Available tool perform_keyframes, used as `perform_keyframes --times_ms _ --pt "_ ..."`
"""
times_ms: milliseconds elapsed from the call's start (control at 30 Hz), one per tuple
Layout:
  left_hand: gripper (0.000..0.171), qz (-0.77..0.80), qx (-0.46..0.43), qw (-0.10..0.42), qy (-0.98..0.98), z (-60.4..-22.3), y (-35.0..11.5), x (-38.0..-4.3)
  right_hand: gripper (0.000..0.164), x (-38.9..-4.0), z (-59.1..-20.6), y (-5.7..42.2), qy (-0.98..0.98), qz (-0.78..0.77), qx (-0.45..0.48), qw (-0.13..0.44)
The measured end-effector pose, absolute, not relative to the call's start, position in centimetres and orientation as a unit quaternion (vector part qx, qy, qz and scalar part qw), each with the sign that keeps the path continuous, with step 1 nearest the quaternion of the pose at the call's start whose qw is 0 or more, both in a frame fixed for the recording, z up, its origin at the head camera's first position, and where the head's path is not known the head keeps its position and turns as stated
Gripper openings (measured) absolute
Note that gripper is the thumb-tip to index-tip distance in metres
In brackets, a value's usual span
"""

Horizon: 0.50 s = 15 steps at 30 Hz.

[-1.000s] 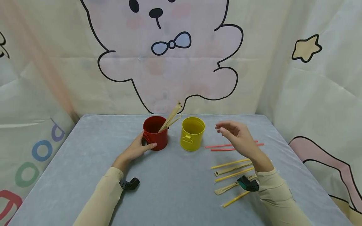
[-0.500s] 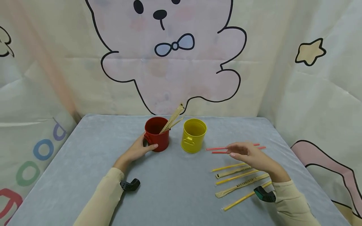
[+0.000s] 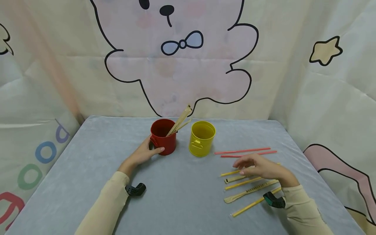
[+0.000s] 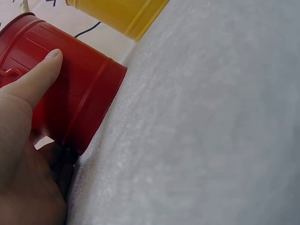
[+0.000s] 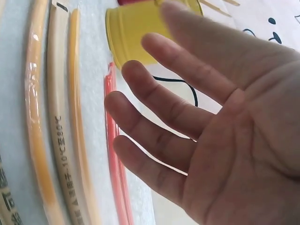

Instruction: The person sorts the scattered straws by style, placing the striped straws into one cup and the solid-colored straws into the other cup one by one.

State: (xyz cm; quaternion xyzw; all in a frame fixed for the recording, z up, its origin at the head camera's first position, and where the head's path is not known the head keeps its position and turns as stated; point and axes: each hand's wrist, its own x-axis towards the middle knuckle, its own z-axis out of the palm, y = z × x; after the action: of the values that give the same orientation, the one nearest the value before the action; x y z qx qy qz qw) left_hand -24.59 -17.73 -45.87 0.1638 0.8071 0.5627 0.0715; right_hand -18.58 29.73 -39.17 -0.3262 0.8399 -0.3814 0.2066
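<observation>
My left hand [image 3: 142, 153] holds a small red bucket [image 3: 165, 145] at its lower left side, the thumb lying across the front. Paper-wrapped straws [image 3: 181, 119] lean out of that bucket to the right. Over the right half of the table, my right hand [image 3: 261, 167] hovers with nothing in it, fingers apart in the right wrist view. Beneath and near it lie yellow straws [image 3: 246, 205] in clear wrappers and paper-wrapped straws [image 3: 249, 192]. Just beyond are red straws [image 3: 242, 151]. The hand partly covers the farthest yellow and paper-wrapped straws in the head view.
A yellow bucket [image 3: 201, 140] stands upright to the right of the red one, a small gap between them. Grey-blue cloth [image 3: 182, 202] covers the table. Printed curtains [image 3: 182, 75] hang behind and on both sides.
My right hand has come down and towards me, from above the red straws to the yellow and paper-wrapped ones. The left hand stays on the red bucket.
</observation>
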Motion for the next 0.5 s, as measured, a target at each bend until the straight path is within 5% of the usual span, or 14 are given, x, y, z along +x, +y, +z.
perform_keyframes --times_ms 500 --pt "0.076 0.554 0.157 0.076 0.814 -45.9 -17.7 -24.7 0.019 -19.0 -39.5 31.2 0.839 -0.354 -0.345 0.228"
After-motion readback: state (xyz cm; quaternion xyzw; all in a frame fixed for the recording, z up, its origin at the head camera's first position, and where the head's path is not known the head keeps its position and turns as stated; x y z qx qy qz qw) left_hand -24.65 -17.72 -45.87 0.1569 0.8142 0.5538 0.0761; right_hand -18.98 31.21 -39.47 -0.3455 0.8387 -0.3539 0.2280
